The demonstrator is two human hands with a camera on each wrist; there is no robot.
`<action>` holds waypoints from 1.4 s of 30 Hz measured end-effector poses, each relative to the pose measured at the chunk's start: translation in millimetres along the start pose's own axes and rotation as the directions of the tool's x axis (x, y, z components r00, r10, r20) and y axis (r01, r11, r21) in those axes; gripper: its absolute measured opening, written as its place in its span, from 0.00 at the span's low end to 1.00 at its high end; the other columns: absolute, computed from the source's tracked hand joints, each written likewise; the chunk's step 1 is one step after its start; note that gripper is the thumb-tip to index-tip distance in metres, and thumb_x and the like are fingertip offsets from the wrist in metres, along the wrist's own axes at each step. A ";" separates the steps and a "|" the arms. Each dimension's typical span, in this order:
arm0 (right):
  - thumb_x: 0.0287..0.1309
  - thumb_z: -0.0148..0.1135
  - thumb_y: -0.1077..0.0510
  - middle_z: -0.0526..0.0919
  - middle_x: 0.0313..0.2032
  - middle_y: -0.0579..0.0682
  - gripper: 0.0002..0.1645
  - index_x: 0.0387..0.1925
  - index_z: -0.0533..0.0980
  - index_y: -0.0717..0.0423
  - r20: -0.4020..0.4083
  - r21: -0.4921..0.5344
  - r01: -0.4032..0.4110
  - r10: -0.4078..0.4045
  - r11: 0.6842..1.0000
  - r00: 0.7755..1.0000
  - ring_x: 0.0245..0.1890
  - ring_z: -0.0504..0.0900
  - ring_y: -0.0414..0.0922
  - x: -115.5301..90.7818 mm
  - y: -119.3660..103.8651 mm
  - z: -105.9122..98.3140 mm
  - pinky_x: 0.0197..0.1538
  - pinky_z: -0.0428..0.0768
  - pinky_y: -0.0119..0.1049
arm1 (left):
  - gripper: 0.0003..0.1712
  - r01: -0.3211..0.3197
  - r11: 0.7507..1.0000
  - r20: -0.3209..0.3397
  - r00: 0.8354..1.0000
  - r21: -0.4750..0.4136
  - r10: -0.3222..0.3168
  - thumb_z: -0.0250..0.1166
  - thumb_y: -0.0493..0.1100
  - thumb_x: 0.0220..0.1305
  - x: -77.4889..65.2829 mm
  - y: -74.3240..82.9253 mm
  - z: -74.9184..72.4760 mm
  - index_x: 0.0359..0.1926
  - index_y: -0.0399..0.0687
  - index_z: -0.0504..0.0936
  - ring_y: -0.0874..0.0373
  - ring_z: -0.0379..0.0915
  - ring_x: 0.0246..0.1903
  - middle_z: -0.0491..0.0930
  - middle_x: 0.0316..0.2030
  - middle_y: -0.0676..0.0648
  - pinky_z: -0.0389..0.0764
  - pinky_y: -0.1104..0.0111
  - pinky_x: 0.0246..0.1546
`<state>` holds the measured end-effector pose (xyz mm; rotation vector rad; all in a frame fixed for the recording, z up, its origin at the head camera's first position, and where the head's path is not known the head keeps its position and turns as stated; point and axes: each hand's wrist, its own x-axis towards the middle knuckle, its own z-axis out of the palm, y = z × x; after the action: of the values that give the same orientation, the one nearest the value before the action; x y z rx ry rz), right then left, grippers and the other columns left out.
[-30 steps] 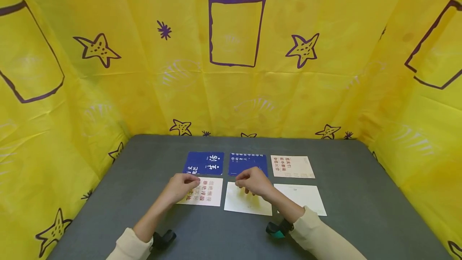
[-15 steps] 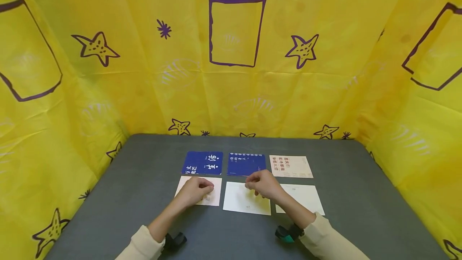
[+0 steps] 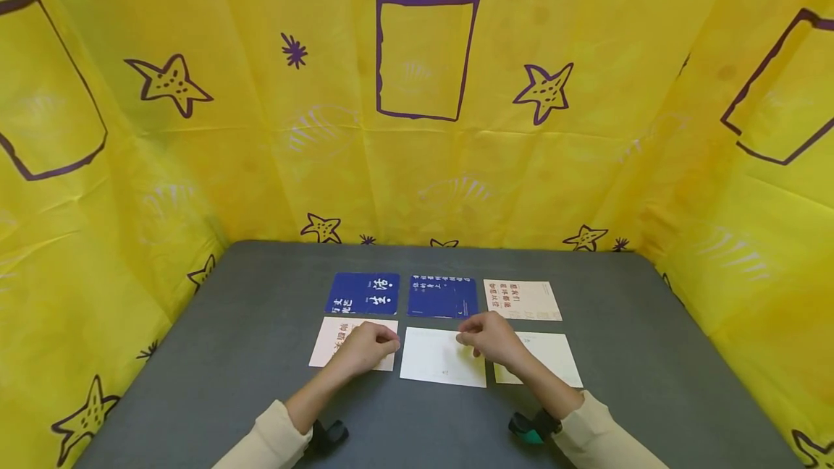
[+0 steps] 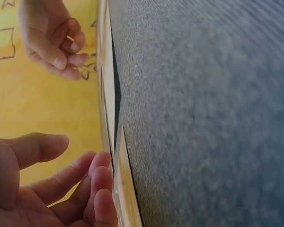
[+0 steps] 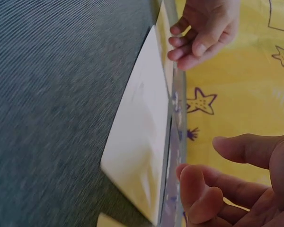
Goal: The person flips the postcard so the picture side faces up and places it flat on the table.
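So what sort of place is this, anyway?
Probably a small booth for filming tabletop work: yellow star-patterned cloth surrounds a dark grey table on three sides, six cards lie there in two rows, and small dark wrist-worn devices are in view.

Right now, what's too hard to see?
Head: some lettering on the front pink card, blocked by the left hand.
Head: part of the front right card, behind the right hand.
Head: marks on the front middle card, too small to read.
Right wrist: a pale card, cut by the bottom edge.
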<state>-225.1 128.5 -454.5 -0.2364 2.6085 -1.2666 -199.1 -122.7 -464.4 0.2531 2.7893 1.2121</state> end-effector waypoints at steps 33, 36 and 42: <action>0.53 0.69 0.60 0.86 0.29 0.52 0.13 0.39 0.84 0.63 -0.090 -0.135 -0.064 0.052 0.989 0.995 0.18 0.77 0.42 -25.4 15.7 -8.7 0.24 0.74 0.33 | 0.08 -0.019 0.999 0.014 1.000 0.032 0.019 0.65 0.40 0.58 0.8 8.1 10.1 0.32 0.40 0.88 0.62 0.72 0.27 0.86 0.29 0.47 0.73 0.68 0.30; 0.53 0.69 0.59 0.86 0.30 0.53 0.13 0.40 0.84 0.63 -0.085 -0.120 -0.075 0.065 0.990 0.994 0.18 0.78 0.42 -25.2 15.9 -9.9 0.24 0.73 0.33 | 0.08 -0.017 1.000 0.030 0.999 0.023 0.016 0.65 0.40 0.58 1.3 8.2 11.2 0.32 0.40 0.88 0.61 0.70 0.26 0.86 0.29 0.47 0.72 0.68 0.29; 0.53 0.69 0.60 0.86 0.31 0.53 0.14 0.40 0.84 0.64 -0.079 -0.084 -0.074 0.068 0.994 0.995 0.17 0.78 0.43 -23.7 17.0 -10.9 0.23 0.71 0.33 | 0.08 -0.012 1.000 0.040 0.999 0.018 0.011 0.65 0.40 0.59 1.5 7.1 11.2 0.33 0.41 0.88 0.62 0.71 0.27 0.86 0.30 0.48 0.73 0.68 0.30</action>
<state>-206.1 152.9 -458.2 -0.1107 2.7142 -1.1615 -198.0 -109.6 -466.9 0.2917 2.7695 1.1713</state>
